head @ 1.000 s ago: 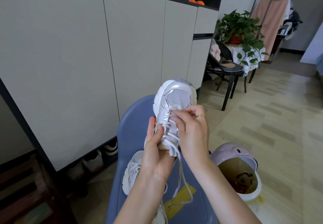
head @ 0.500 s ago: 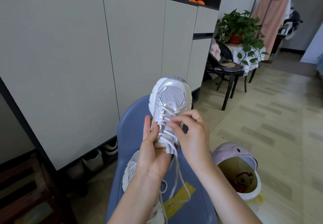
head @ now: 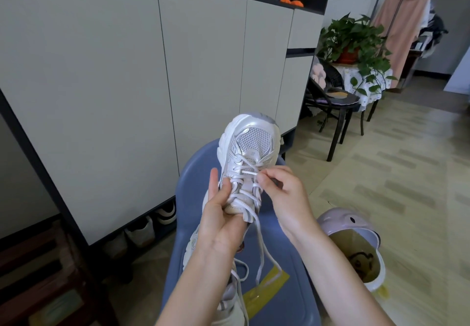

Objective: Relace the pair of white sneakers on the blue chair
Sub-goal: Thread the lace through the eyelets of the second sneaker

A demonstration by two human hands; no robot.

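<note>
Your left hand (head: 218,213) grips the sneaker (head: 248,163) above the blue chair (head: 284,285); right hand (head: 284,193) pinches its lace (head: 250,173).

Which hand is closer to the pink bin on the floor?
The right hand. It pinches the lace on the held sneaker, up and to the left of the pink bin. The left hand grips the sneaker's heel end, farther left of the bin.
</note>
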